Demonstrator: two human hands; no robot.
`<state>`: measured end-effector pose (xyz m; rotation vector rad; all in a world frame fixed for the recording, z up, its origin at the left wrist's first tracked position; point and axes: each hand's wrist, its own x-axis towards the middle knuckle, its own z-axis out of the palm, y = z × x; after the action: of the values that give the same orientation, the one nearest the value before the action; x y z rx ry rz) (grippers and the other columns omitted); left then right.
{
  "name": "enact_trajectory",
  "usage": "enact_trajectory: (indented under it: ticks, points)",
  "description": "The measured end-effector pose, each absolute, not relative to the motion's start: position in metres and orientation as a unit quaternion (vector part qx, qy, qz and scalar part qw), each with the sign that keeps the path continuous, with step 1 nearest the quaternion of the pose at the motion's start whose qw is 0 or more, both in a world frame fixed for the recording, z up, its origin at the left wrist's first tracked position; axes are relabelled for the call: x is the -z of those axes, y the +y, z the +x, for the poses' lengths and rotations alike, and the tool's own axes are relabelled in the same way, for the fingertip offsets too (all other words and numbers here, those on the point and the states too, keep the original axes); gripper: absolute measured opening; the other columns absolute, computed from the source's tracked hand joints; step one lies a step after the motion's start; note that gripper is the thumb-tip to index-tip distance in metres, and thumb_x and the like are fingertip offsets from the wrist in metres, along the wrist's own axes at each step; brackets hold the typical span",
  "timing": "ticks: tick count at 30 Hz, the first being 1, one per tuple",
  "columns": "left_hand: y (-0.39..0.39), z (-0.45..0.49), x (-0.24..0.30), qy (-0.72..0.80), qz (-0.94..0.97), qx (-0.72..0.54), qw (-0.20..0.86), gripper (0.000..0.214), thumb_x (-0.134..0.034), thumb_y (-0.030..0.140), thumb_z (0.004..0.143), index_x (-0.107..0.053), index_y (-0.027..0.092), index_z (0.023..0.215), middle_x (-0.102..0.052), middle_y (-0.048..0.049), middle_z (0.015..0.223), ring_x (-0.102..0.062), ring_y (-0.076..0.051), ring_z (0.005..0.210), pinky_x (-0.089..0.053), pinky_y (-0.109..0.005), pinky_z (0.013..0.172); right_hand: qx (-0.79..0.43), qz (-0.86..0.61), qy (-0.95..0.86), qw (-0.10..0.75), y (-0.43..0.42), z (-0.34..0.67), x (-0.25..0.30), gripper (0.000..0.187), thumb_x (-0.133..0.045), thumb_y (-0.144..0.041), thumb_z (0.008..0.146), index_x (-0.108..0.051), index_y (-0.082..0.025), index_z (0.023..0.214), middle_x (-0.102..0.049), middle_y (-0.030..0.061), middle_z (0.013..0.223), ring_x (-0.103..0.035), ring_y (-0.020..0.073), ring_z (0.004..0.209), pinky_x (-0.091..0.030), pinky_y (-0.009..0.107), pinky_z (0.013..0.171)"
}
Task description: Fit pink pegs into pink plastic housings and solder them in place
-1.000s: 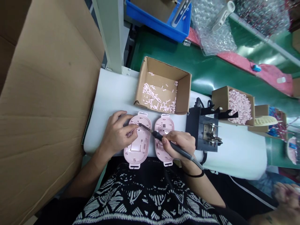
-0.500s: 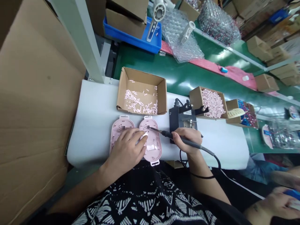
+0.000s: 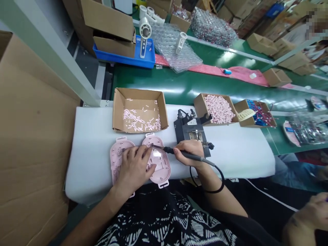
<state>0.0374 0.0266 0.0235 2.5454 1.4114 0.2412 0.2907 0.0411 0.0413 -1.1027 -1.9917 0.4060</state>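
Observation:
Two pink oval plastic shells lie side by side on the white padded bench [image 3: 230, 153]. My left hand [image 3: 134, 167] rests on them, covering most of the left shell [image 3: 115, 155], with its fingers curled onto the right shell [image 3: 160, 164]. My right hand [image 3: 191, 152] grips a black soldering iron [image 3: 176, 152] like a pen. The iron's tip touches the top end of the right shell, close to my left fingertips. Its cord loops down off the bench edge.
A cardboard box of small pink pieces [image 3: 139, 109] stands behind the shells. A black iron stand [image 3: 192, 131] sits right of them, then two more boxes [image 3: 217, 109]. A green conveyor [image 3: 179, 85] runs behind. Large cardboard [image 3: 30, 136] fills the left. Another person's hand [image 3: 307, 212] is at the lower right.
My left hand shifted from the left shell across to the right shell. The iron's tip moved from the left shell to the right one. The view has tilted up and pulled back.

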Motion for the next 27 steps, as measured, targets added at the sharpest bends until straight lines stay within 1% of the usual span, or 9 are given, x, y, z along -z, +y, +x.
enact_trajectory:
  ticks: [4, 15, 27]
  points:
    - [0.0279, 0.0378, -0.0219, 0.480, 0.866, -0.084, 0.114, 0.051, -0.062, 0.045, 0.092, -0.059, 0.022, 0.137, -0.061, -0.0095, 0.137, -0.049, -0.034, 0.119, -0.037, -0.054, 0.104, -0.165, -0.437, -0.790, 0.398, 0.0410, 0.2912, -0.0404, 0.011, -0.067, -0.015, 0.087, -0.063, -0.020, 0.078, -0.066, -0.0022, 0.063, -0.062, 0.0100, 0.052, -0.046, 0.022, 0.050]
    - [0.0313, 0.0365, -0.0248, 0.482, 0.862, -0.088, 0.130, 0.048, -0.063, 0.044, 0.091, -0.061, 0.023, 0.134, -0.062, -0.0083, 0.135, -0.050, -0.034, 0.119, -0.037, -0.053, 0.102, -0.166, -0.458, -0.787, 0.377, 0.0397, 0.2909, -0.0406, 0.012, -0.068, -0.018, 0.088, -0.064, -0.020, 0.077, -0.067, -0.0028, 0.063, -0.062, 0.0096, 0.052, -0.046, 0.021, 0.051]
    - [0.0316, 0.0361, -0.0238, 0.485, 0.858, -0.085, 0.146, 0.047, -0.063, 0.045, 0.092, -0.060, 0.023, 0.133, -0.061, -0.0074, 0.136, -0.049, -0.033, 0.120, -0.035, -0.054, 0.104, -0.163, -0.455, -0.792, 0.372, 0.0398, 0.2907, -0.0405, 0.011, -0.067, -0.017, 0.088, -0.064, -0.020, 0.078, -0.069, -0.0019, 0.065, -0.063, 0.0101, 0.053, -0.048, 0.022, 0.051]
